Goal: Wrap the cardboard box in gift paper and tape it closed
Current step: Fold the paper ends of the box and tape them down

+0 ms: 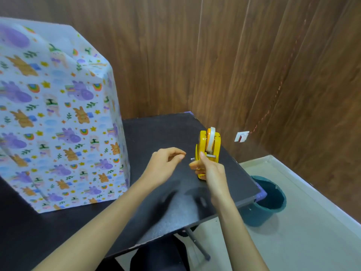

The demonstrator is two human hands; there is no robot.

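Two hands are over the black desk (166, 130) near its right edge. The right hand (211, 171) grips a yellow tape dispenser (208, 147) upright. The left hand (166, 165) has thumb and forefinger pinched just beside it, can't tell if there's tape in there. The gift-wrapped box (58, 114) stands on the desk's left side. Wood-panel wall (195, 55) behind, and a teal bin (267, 202) on the pale floor (293, 231) by the right edge.

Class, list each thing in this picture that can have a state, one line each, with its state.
wrapped box: upright on the table, visible sides covered in paper.
tape dispenser: held upright, roll loaded.
right hand: grips the tape dispenser.
left hand: fingers pinched together; any tape between them not discernible.
bin: on the floor, open-topped.
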